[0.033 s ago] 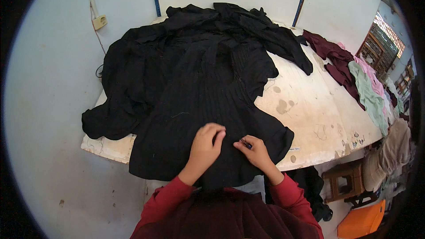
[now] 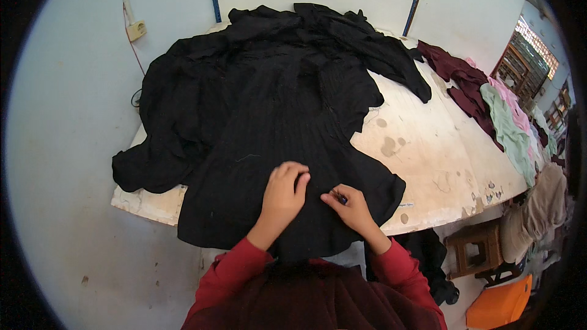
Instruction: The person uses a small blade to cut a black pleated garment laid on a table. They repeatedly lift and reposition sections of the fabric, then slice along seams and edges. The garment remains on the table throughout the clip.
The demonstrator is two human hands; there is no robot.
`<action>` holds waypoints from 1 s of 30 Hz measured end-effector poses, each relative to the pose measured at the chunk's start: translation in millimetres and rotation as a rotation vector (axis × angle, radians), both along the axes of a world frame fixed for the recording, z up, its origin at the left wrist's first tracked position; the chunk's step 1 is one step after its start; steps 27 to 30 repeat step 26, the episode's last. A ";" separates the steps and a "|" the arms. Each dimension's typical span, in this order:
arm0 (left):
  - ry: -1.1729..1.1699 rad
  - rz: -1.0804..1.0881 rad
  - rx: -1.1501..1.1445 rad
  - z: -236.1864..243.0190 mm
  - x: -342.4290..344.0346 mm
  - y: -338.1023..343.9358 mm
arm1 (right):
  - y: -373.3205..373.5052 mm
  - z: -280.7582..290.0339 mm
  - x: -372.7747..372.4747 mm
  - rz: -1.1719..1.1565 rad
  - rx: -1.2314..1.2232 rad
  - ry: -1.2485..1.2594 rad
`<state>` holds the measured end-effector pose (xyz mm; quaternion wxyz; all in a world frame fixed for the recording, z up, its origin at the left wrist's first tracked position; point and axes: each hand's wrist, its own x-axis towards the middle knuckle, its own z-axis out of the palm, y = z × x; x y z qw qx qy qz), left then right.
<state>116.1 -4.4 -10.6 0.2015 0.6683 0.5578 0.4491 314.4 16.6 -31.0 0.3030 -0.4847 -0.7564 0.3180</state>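
Observation:
A black garment (image 2: 244,128) with narrow pleats down its middle lies spread over the pale worktable (image 2: 428,140), its lower edge hanging over the near side. My left hand (image 2: 285,192) is over its lower part, fingers bent together and the thumb tip close to them; whatever is between them is too small to make out. To the right, my right hand (image 2: 351,206) is closed around a small dark tool (image 2: 341,198) with a blue part, mostly hidden by the fingers. A loose pale thread (image 2: 247,158) rests on the cloth, beyond my left hand.
Maroon cloth (image 2: 458,73) and pale green cloth (image 2: 507,122) are heaped along the table's right side. Below that edge stand a brown stool (image 2: 474,247) and an orange object (image 2: 500,305). A wall (image 2: 73,146) with a socket (image 2: 137,30) borders the left.
My left hand has shifted slightly up and away from me over the garment. The tool in my right hand has turned a little and shows less. The garment lies as before.

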 end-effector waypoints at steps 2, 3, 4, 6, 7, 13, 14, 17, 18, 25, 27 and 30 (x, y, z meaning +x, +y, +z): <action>0.253 0.180 0.118 1.6 2.2 23.5 | 7.0 9.5 -7.6 0.004 0.006 0.054; 0.369 0.279 0.170 -2.1 5.2 32.3 | 13.4 16.4 -11.7 -0.013 0.026 0.071; 0.404 0.340 0.180 -12.1 5.3 40.2 | 22.7 25.2 -17.2 -0.026 0.049 0.090; 0.385 0.396 0.119 -18.8 7.1 51.4 | 49.1 38.5 -24.4 -0.071 0.168 0.106; 0.332 0.382 0.036 -21.2 6.1 52.3 | 63.0 37.9 -26.0 -0.110 0.251 0.101; 0.203 0.311 -0.050 -32.4 1.5 57.1 | 115.1 10.1 -25.4 -0.151 0.160 -0.010; 0.137 0.286 -0.030 -30.2 0.9 56.7 | 116.3 6.2 -24.7 -0.105 0.177 0.124; -0.122 0.259 0.031 -8.2 2.7 45.5 | 97.6 21.1 -28.0 -0.103 -0.212 0.541; -0.188 0.285 0.068 -6.7 6.6 38.8 | 80.5 36.0 -34.5 -0.162 -0.397 0.614; -0.577 0.008 -0.268 12.8 31.2 1.4 | 65.4 29.8 -36.3 0.149 -0.734 1.140; -0.675 -0.042 -0.338 16.2 24.7 -1.2 | 64.3 28.7 -38.9 0.173 -0.737 1.136; -0.675 -0.042 -0.338 16.2 24.7 -1.2 | 64.3 28.7 -38.9 0.173 -0.737 1.136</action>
